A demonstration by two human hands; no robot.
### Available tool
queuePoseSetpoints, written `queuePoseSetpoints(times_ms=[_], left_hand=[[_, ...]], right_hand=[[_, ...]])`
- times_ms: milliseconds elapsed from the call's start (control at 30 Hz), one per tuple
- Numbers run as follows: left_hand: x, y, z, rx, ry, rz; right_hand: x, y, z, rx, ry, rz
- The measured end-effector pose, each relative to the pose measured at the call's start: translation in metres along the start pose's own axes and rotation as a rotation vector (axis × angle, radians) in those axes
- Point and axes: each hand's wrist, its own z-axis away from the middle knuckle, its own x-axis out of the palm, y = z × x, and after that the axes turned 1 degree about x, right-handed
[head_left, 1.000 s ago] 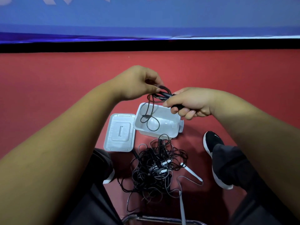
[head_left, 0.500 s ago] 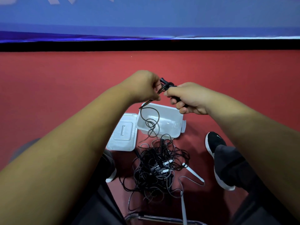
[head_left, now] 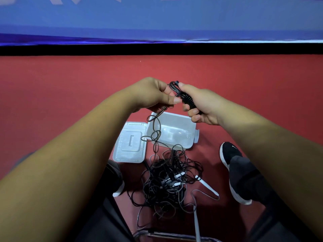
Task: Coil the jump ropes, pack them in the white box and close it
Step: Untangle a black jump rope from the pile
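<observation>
My right hand (head_left: pixel 201 103) grips the black handles of a jump rope (head_left: pixel 186 100), with black cord wound round them. My left hand (head_left: pixel 153 93) pinches the cord of that rope just left of the handles. From there the cord hangs in loose loops (head_left: pixel 154 130) down over the open white box (head_left: pixel 176 131) into a tangled pile of black and grey ropes (head_left: pixel 167 182) on the red floor. A white handle (head_left: pixel 208 186) sticks out of the pile. The box's lid (head_left: pixel 130 142) lies flat to the left of the box.
My feet in black shoes (head_left: pixel 230 163) stand on either side of the pile. A clear plastic rim (head_left: pixel 167 236) shows at the bottom edge. A black strip and blue banner (head_left: pixel 157 23) run along the far side of the red floor.
Both hands have risen slightly and stayed together over the box. More cord is wound round the handles, and the hanging loop has been drawn up and now trails straighter into the pile.
</observation>
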Motion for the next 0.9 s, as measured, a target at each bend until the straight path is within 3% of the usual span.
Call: queuePoseSetpoints(times_ms=[200,300,500,633,767,900], left_hand=[[-0.006,-0.008,-0.001,-0.116,-0.253,0.320],[-0.007,-0.007,0.001,-0.136,-0.307,0.299],[0.007,-0.001,0.000,-0.114,-0.054,0.007],[0.013,-0.002,-0.003,-0.079,0.115,0.063],[0.005,0.005,0.002,0.012,0.040,0.292],[-0.006,0.007,0.003,0.098,-0.030,0.312]], right_hand=[[-0.009,-0.002,0.001,-0.020,0.008,-0.010],[-0.011,-0.003,0.003,-0.033,0.017,0.006],[-0.010,-0.001,0.001,-0.022,0.012,-0.048],[-0.012,-0.001,-0.002,0.000,0.002,-0.077],[-0.010,-0.004,-0.002,0.015,0.024,-0.146],[-0.012,-0.009,-0.001,0.022,0.023,-0.213]])
